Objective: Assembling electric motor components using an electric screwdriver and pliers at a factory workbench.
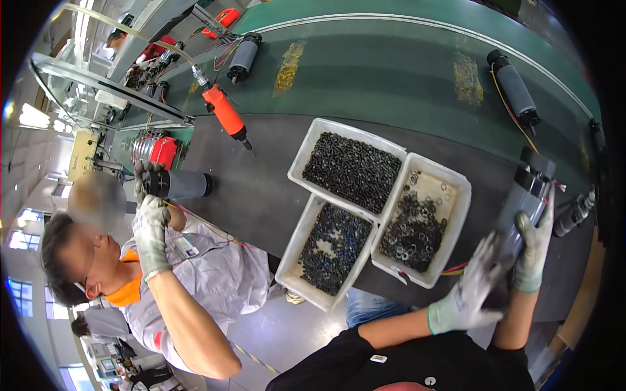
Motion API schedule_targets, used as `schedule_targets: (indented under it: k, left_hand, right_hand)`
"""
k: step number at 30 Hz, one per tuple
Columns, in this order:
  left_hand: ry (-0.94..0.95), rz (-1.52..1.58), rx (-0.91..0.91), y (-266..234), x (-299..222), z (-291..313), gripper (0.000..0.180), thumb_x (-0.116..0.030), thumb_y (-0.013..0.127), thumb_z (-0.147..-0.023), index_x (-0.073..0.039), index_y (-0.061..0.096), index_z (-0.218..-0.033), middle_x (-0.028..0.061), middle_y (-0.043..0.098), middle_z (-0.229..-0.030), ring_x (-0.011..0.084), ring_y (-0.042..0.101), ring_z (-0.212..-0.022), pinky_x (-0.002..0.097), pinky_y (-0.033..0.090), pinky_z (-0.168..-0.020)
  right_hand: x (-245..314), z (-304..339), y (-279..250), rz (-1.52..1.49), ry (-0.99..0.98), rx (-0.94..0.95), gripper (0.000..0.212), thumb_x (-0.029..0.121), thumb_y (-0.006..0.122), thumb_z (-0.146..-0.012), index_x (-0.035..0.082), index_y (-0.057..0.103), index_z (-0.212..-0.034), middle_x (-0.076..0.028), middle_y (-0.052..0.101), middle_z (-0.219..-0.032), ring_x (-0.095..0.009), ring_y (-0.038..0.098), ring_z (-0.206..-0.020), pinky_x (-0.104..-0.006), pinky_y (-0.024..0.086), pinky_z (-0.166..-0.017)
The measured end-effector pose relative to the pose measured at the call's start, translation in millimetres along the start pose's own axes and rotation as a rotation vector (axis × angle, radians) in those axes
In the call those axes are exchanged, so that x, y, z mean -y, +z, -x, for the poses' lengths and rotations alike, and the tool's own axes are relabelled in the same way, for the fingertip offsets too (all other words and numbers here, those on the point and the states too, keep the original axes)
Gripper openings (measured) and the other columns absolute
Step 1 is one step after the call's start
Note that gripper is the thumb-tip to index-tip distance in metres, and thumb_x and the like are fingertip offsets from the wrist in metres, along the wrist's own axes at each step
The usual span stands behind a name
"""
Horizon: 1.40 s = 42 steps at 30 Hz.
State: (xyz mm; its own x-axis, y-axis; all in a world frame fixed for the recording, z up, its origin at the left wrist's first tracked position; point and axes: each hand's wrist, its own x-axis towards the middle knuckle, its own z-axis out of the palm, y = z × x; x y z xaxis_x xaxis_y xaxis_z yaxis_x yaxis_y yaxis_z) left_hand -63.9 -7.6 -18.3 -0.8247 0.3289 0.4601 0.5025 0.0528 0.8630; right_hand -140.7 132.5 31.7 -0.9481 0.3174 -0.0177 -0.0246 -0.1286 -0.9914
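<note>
Grey cylinder [522, 203] in half-curled right hand [534, 251]

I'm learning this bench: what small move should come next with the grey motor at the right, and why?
Probably steady the grey cylindrical motor with the right grip and close the left grip around its lower part: the right has its thumb on the motor's side, while the left, motion-blurred with fingers extended, is beside it, contact unclear.

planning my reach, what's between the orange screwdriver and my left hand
Head view: dark mat, the far white tray and the right white tray lie between the screwdriver and your left hand.
</note>
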Motion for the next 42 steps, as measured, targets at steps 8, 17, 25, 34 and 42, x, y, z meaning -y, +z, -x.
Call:
schedule_targets:
  k: [8, 17, 25, 34, 42]
  left_hand:
    - [-0.119, 0.915, 0.373, -86, -27, 48, 0.061, -0.037, 0.049, -0.108, -0.007, 0.034, -0.159, 0.0306, 0.036, -0.16, 0.0495, 0.029, -0.152, 0.0602, 0.027, -0.122]
    - [-0.198, 0.579, 0.163, -154, -56, 46, 0.044, -0.02, 0.065, -0.097, 0.003, 0.061, -0.134, 0.0269, 0.057, -0.139, 0.0441, 0.054, -0.135, 0.0536, 0.042, -0.114]
    - [-0.263, 0.066, -0.665, -226, -88, 21, 0.036, -0.03, 0.063, -0.104, 0.004, 0.064, -0.116, 0.0249, 0.068, -0.106, 0.0379, 0.067, -0.105, 0.0471, 0.053, -0.096]
    - [-0.161, -0.008, -1.25, -327, -25, -44, 0.043, -0.026, 0.051, -0.109, -0.002, 0.05, -0.145, 0.0158, 0.058, -0.14, 0.0299, 0.058, -0.124, 0.0457, 0.044, -0.108]
    - [-0.452, 0.086, -1.267, -571, 149, -106, 0.037, -0.025, 0.049, -0.107, -0.001, 0.059, -0.133, 0.0144, 0.071, -0.116, 0.027, 0.069, -0.09, 0.0397, 0.058, -0.078]
  right_hand:
    - [17, -153, 151, 0.716, -0.454, 0.142, 0.099, 0.008, 0.082, -0.076, 0.005, 0.032, -0.162, -0.024, 0.061, -0.138, -0.029, 0.065, -0.121, -0.0357, 0.051, -0.104]
    - [-52, -307, 262, 1.245, -0.377, 0.426, 0.096, 0.025, 0.076, -0.077, 0.006, 0.031, -0.16, -0.028, 0.057, -0.14, -0.043, 0.056, -0.13, -0.0448, 0.046, -0.11]
    - [-64, -328, 263, 1.386, -0.369, 0.488, 0.09, 0.033, 0.072, -0.085, 0.004, 0.031, -0.16, -0.029, 0.058, -0.139, -0.042, 0.06, -0.126, -0.046, 0.049, -0.107]
    - [-73, -362, 284, 1.422, -0.438, 0.324, 0.08, 0.034, 0.074, -0.089, 0.005, 0.038, -0.155, -0.021, 0.059, -0.142, -0.04, 0.061, -0.126, -0.0465, 0.052, -0.104]
    - [-59, -338, 304, 1.68, -0.692, 0.196, 0.082, 0.043, 0.065, -0.096, 0.01, 0.029, -0.162, -0.023, 0.033, -0.164, -0.042, 0.042, -0.145, -0.0563, 0.038, -0.117]
